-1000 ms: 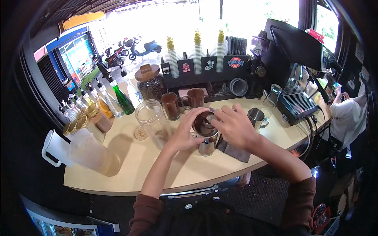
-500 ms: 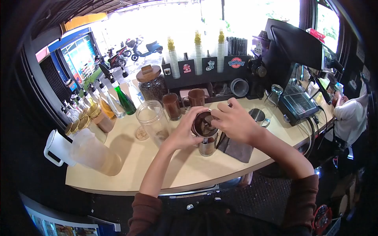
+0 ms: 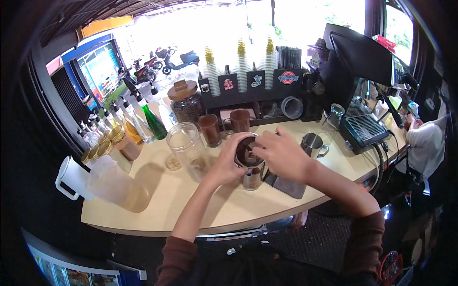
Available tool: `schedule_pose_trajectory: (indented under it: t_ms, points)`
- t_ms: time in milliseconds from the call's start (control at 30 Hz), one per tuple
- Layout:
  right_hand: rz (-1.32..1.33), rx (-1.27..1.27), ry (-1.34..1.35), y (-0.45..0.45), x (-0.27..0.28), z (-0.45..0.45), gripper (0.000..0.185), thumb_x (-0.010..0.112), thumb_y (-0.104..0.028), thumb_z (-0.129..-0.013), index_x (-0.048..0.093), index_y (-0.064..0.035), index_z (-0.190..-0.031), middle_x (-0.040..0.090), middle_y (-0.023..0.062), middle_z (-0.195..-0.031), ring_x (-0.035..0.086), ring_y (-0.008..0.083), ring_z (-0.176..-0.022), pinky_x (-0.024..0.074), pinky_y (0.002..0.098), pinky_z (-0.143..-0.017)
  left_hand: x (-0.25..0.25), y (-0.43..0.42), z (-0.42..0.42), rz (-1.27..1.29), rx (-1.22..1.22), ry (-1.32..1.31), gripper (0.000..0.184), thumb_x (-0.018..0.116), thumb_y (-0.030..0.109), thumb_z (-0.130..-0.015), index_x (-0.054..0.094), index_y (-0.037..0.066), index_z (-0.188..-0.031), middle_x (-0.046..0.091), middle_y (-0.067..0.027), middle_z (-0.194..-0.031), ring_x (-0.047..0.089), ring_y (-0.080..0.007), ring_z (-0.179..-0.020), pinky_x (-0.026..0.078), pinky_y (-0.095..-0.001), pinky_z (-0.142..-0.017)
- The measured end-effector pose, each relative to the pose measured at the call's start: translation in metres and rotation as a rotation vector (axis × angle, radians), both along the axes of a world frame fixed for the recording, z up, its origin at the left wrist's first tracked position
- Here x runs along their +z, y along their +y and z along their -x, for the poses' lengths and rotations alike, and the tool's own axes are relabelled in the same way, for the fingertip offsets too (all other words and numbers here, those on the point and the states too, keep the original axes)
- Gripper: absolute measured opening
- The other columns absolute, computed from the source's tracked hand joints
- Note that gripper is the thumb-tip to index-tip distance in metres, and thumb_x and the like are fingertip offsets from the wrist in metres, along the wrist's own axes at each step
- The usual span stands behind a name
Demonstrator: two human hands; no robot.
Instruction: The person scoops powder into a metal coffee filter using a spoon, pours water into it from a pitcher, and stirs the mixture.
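Note:
My left hand [image 3: 226,162] is wrapped around a metal-rimmed cup [image 3: 242,161] with dark brown contents, tilted so its mouth faces me. A small glass [image 3: 253,180] stands on the counter just beneath the cup. At the cup's rim, my right hand [image 3: 285,153] is closed, its fingers curled around what looks like a spoon reaching inside; most of that utensil is hidden. Left of my hands is a tall clear plastic jar [image 3: 183,143]. Behind them stand a brown-filled glass [image 3: 209,129] and a brown-filled mug [image 3: 240,120].
A dark cloth [image 3: 290,186] lies right of the glass, near a steel pitcher [image 3: 312,144]. An espresso machine [image 3: 363,125] fills the right side. Pitchers [image 3: 71,178] and pump bottles [image 3: 151,119] line the left. Cup stacks [image 3: 242,74] stand behind. Another person [image 3: 424,138] is at far right.
My right hand has dropped slightly and its raised knuckles are lower at the cup. The left hand keeps its hold. The whole view has shifted a little.

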State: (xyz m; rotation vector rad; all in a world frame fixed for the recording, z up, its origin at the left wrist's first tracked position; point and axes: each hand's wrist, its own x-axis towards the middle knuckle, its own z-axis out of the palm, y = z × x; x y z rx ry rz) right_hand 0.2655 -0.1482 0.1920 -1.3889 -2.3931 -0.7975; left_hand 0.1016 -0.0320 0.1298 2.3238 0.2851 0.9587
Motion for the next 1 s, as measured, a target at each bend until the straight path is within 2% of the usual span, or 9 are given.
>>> schedule_pose_trajectory:
  t_ms: [100,167,400,467,600,667,800,867,1000]
  points:
    - [0.001,-0.066,-0.103,0.0,0.007,-0.006,0.009,0.062,-0.015,-0.075,0.061,-0.0129,-0.084,0.054,0.0009,-0.092,0.052,0.0151,-0.095,0.0369,0.0348,-0.078,-0.001,-0.003,0.0,0.05,-0.006,-0.015,0.084,0.071,-0.007,-0.053,0.042,0.009,-0.131,0.048,-0.01,-0.127,0.047,-0.0294,-0.121,0.036,-0.0379,-0.106]
    - [0.038,0.056,-0.099,0.001,0.005,-0.007,0.01,0.062,-0.016,-0.075,0.061,-0.0128,-0.084,0.054,0.0005,-0.092,0.052,0.015,-0.096,0.0369,0.0342,-0.079,-0.001,-0.005,-0.002,0.081,-0.029,-0.033,0.083,0.071,-0.006,-0.055,0.042,0.01,-0.13,0.046,-0.0104,-0.127,0.045,-0.0313,-0.12,0.036,-0.0391,-0.106]
    - [-0.015,0.079,-0.192,0.003,0.011,-0.013,0.007,0.06,-0.016,-0.077,0.062,-0.0138,-0.083,0.055,-0.0003,-0.091,0.052,0.0145,-0.1,0.0374,0.0329,-0.082,-0.009,-0.009,-0.006,0.112,-0.023,-0.104,0.083,0.074,-0.004,-0.059,0.039,0.008,-0.133,0.047,-0.0117,-0.129,0.045,-0.0302,-0.122,0.037,-0.0391,-0.106]
    - [-0.03,0.138,-0.31,0.003,0.01,-0.013,0.008,0.061,-0.017,-0.076,0.063,-0.0144,-0.083,0.056,-0.0003,-0.093,0.052,0.0145,-0.102,0.0376,0.0329,-0.084,-0.01,-0.008,-0.006,0.107,-0.009,-0.105,0.083,0.074,-0.004,-0.059,0.038,0.008,-0.134,0.047,-0.012,-0.129,0.045,-0.0299,-0.123,0.037,-0.0391,-0.106]
    - [-0.114,0.177,-0.327,0.01,0.019,-0.02,0.009,0.063,-0.019,-0.074,0.064,-0.0145,-0.082,0.057,-0.0003,-0.095,0.052,0.0149,-0.101,0.038,0.0336,-0.085,-0.018,-0.006,-0.005,0.138,0.007,-0.089,0.086,0.075,-0.003,-0.059,0.037,0.008,-0.135,0.047,-0.0122,-0.13,0.045,-0.0301,-0.123,0.036,-0.0391,-0.106]
    - [0.009,0.212,-0.35,0.011,0.019,-0.02,0.008,0.063,-0.017,-0.073,0.066,-0.0147,-0.08,0.058,-0.0007,-0.095,0.052,0.015,-0.101,0.0383,0.035,-0.086,-0.017,-0.006,-0.004,0.162,0.02,-0.079,0.086,0.075,-0.002,-0.059,0.036,0.008,-0.136,0.047,-0.0121,-0.131,0.045,-0.0302,-0.123,0.036,-0.0391,-0.107]
    - [-0.028,0.231,-0.265,0.019,0.021,-0.026,0.006,0.064,-0.014,-0.071,0.066,-0.0146,-0.077,0.058,-0.0013,-0.094,0.052,0.0149,-0.103,0.0382,0.0356,-0.086,-0.018,-0.009,-0.005,0.19,0.027,-0.091,0.088,0.076,0.0,-0.059,0.036,0.009,-0.137,0.047,-0.0113,-0.131,0.044,-0.0301,-0.124,0.035,-0.0388,-0.108]
    - [-0.015,0.269,-0.227,0.022,0.025,-0.03,0.009,0.06,-0.015,-0.076,0.064,-0.0149,-0.084,0.054,-0.002,-0.092,0.052,0.0138,-0.095,0.0373,0.0354,-0.084,-0.017,-0.011,-0.005,0.222,0.063,-0.093,0.088,0.077,0.0,-0.059,0.036,0.009,-0.137,0.047,-0.011,-0.131,0.044,-0.0301,-0.124,0.035,-0.0385,-0.108]
    - [-0.012,0.322,-0.263,0.023,0.02,-0.03,0.013,0.06,-0.014,-0.074,0.065,-0.0139,-0.086,0.054,-0.0006,-0.091,0.051,0.0149,-0.092,0.0363,0.0345,-0.079,-0.019,-0.014,-0.006,0.216,0.096,-0.099,0.088,0.079,0.002,-0.058,0.038,0.01,-0.136,0.048,-0.0108,-0.13,0.045,-0.0299,-0.123,0.034,-0.0386,-0.108]
